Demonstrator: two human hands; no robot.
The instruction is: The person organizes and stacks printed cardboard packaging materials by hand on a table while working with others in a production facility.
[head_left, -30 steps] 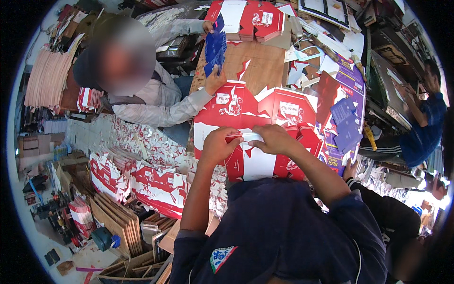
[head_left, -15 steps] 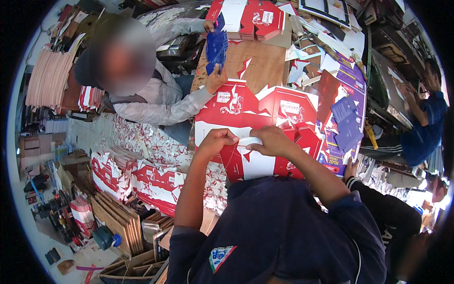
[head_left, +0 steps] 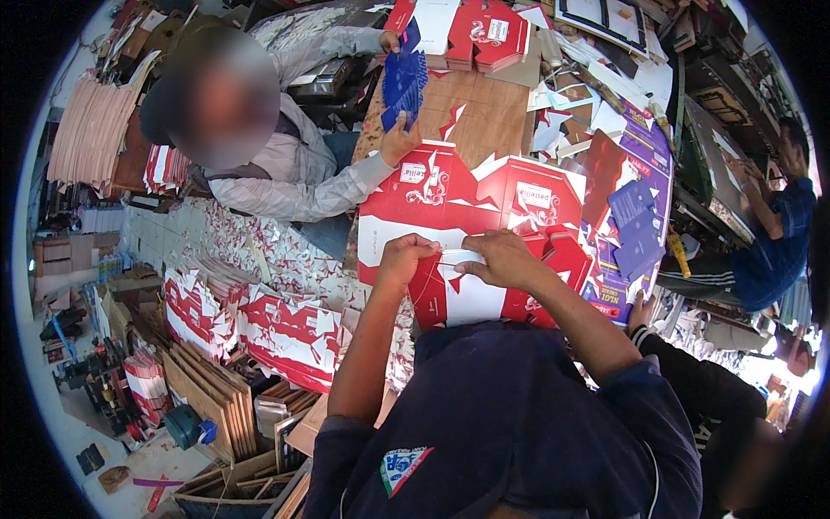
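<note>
Thumb and fingers of the left hand pinched the upper edge of a red-and-white card, and the right hand pinched the same edge nearby, its thumb pointing toward the left hand. Between the two grips, a short white stretch of the edge showed; the card's body lay below them, on the near side, reaching down to the dark shirt, though whether it touched the cloth could not be told. Red-and-white sheets lay flat on the wooden table just beyond the hands, with purple-blue cards on a purple sheet to the right. Across the left side of the table, a co-worker held a blue sheet in both hands. Stacked red-and-white cartons stood at the far end.
</note>
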